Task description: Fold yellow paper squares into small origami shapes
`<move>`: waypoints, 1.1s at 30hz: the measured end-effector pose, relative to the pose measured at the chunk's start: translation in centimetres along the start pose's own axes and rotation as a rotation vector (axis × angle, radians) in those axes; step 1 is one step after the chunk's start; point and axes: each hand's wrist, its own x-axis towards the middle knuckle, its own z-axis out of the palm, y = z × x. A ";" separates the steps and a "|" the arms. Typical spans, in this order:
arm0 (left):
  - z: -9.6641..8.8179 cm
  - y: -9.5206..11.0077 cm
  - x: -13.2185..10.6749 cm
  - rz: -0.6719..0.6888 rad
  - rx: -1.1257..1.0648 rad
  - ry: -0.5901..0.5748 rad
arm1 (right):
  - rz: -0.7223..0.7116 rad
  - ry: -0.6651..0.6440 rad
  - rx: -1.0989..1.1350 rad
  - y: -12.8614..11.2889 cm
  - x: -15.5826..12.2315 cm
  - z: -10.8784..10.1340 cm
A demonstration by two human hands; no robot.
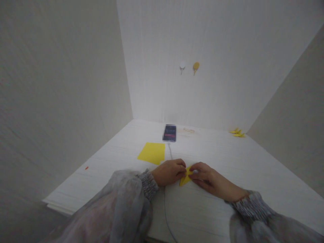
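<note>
The small folded yellow paper piece [185,180] sits on the white worktop [253,162] between my hands, neither nearer; its long axis slants away and rightward. My left hand [170,172] and right hand [209,177] grip it with bent fingers. A thin pale cable [166,212] passes under my left hand towards a dark rectangular device [169,133] beyond; a flat yellow paper sheet [152,152] lies just past that hand, and folded yellow paper shapes [237,132] well beyond my right.

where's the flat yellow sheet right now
In the head view, the flat yellow sheet lies on the white table left of centre, just beyond the left hand and nearer the person than the dark device.
</note>
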 end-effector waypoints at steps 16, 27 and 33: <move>0.0 0.1 -0.3 0.097 -0.004 -0.016 | -0.029 0.038 -0.109 -0.8 0.4 0.8; -0.1 0.0 0.1 0.147 0.050 -0.021 | -0.072 0.092 -0.206 0.4 0.4 1.4; -0.1 0.0 0.1 0.186 0.077 -0.012 | -0.117 0.042 -0.362 0.0 0.5 1.5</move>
